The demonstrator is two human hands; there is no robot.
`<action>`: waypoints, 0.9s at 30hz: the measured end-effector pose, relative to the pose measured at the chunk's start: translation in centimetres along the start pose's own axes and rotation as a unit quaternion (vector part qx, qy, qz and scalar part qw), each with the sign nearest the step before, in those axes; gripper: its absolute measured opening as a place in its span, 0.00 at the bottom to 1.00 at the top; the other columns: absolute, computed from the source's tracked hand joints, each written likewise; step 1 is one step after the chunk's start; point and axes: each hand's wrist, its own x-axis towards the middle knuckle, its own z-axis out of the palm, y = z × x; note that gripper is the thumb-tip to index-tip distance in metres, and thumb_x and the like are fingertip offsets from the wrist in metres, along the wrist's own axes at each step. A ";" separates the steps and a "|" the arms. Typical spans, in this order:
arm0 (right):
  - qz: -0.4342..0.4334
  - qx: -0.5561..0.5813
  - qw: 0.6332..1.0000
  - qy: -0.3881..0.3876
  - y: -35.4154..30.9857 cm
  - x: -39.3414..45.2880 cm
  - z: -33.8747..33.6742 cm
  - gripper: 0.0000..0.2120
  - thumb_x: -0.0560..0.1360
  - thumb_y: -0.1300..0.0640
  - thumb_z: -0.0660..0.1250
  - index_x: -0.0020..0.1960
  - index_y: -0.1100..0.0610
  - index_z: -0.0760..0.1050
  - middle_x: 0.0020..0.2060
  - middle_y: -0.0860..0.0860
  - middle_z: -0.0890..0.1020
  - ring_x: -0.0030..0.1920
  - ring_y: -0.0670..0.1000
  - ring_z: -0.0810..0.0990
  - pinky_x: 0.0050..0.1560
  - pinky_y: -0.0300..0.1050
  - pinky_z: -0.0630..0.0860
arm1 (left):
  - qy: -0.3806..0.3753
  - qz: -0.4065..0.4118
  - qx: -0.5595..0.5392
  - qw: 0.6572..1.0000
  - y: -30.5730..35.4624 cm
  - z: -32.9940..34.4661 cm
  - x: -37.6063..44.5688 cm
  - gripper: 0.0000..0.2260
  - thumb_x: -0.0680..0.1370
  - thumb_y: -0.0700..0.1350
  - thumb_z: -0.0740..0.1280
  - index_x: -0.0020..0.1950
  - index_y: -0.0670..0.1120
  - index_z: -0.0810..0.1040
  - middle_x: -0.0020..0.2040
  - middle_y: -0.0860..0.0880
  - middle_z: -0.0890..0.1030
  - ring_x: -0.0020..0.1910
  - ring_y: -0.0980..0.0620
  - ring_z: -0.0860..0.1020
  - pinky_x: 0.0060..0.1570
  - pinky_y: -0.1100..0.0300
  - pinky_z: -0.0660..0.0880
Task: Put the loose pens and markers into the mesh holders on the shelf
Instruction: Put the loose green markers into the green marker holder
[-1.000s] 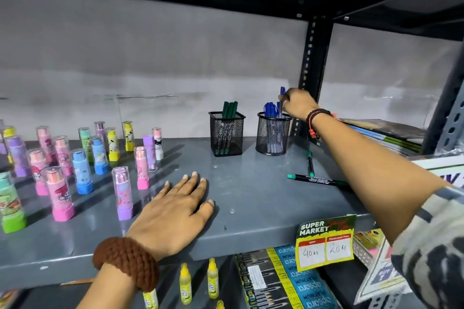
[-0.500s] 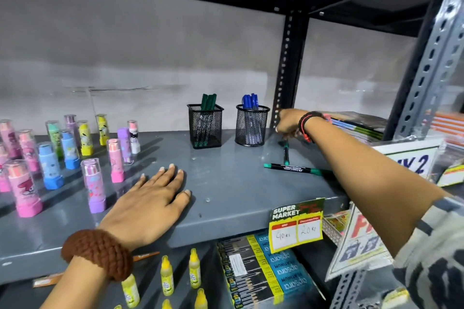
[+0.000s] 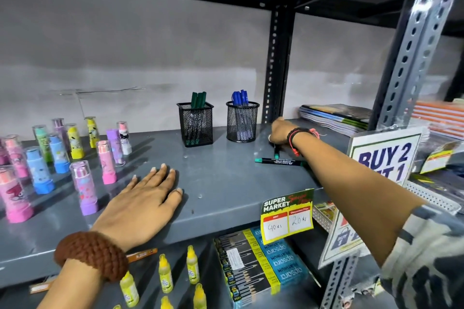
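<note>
Two black mesh holders stand at the back of the grey shelf point(image 3: 226, 178): a square holder point(image 3: 195, 124) with green markers and a round holder point(image 3: 242, 121) with blue pens. Right of them my right hand point(image 3: 277, 133) is down on the shelf, fingers closed around a green-capped marker point(image 3: 276, 152) that points toward me. A second green marker point(image 3: 280, 161) lies loose just in front of it. My left hand point(image 3: 143, 204) rests flat on the shelf's front, fingers spread, holding nothing.
Several colourful capped tubes point(image 3: 82, 183) stand on the shelf's left half. Stacked notebooks point(image 3: 336, 118) lie beyond the black upright post point(image 3: 276, 65). A yellow price tag point(image 3: 287, 216) hangs on the front edge. Small yellow bottles point(image 3: 164, 275) and pencil boxes point(image 3: 261, 266) sit below.
My right hand left the round holder after dropping a blue pen in, came down to the shelf and closed on the green-capped marker. The view shifted right. My left hand stayed flat.
</note>
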 end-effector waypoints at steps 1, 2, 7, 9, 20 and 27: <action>0.019 0.029 0.999 0.015 0.0 0.1 -0.3 0.28 0.76 0.60 0.62 0.71 0.71 0.57 0.66 0.65 0.72 0.65 0.62 0.74 0.60 0.49 0.73 | 0.001 0.000 0.000 1.000 0.0 0.0 0.0 0.26 0.80 0.57 0.45 0.76 0.53 0.45 0.77 0.55 0.42 0.76 0.59 0.43 0.75 0.57 0.40; 0.029 0.057 0.997 0.037 -0.1 0.1 -0.7 0.28 0.76 0.61 0.63 0.71 0.70 0.56 0.66 0.64 0.73 0.65 0.63 0.74 0.61 0.50 0.73 | 0.002 0.001 0.000 1.000 0.0 0.0 0.0 0.26 0.80 0.57 0.45 0.76 0.53 0.45 0.77 0.55 0.43 0.76 0.59 0.43 0.75 0.57 0.40; -0.041 0.137 0.961 0.238 -1.1 -1.4 -5.2 0.20 0.77 0.62 0.62 0.64 0.70 0.62 0.59 0.68 0.77 0.60 0.68 0.76 0.58 0.55 0.73 | 0.003 -0.006 -0.004 1.000 0.0 0.0 0.0 0.26 0.80 0.57 0.44 0.76 0.54 0.44 0.77 0.56 0.42 0.76 0.59 0.43 0.75 0.56 0.40; -0.085 0.161 0.935 0.303 -2.3 -2.2 -6.9 0.21 0.77 0.63 0.60 0.66 0.70 0.61 0.56 0.68 0.78 0.55 0.67 0.79 0.53 0.53 0.75 | 0.005 -0.009 -0.007 1.000 0.0 0.1 0.0 0.25 0.80 0.57 0.44 0.76 0.54 0.44 0.77 0.56 0.42 0.76 0.59 0.43 0.75 0.55 0.41; -0.240 0.264 0.866 0.350 -11.9 -0.7 -7.0 0.31 0.76 0.65 0.58 0.76 0.58 0.51 0.33 0.55 0.77 0.29 0.55 0.77 0.31 0.50 0.77 | 0.014 -0.019 -0.018 1.000 0.1 0.1 0.0 0.26 0.79 0.58 0.45 0.76 0.55 0.45 0.78 0.55 0.43 0.76 0.58 0.43 0.75 0.55 0.40; -0.226 0.203 0.917 0.259 -14.2 2.1 -3.6 0.26 0.74 0.63 0.60 0.70 0.60 0.58 0.45 0.64 0.81 0.42 0.65 0.81 0.41 0.55 0.79 | 0.016 -0.022 -0.026 0.999 -0.1 0.0 0.1 0.26 0.79 0.58 0.46 0.76 0.56 0.46 0.78 0.55 0.43 0.76 0.58 0.42 0.75 0.56 0.40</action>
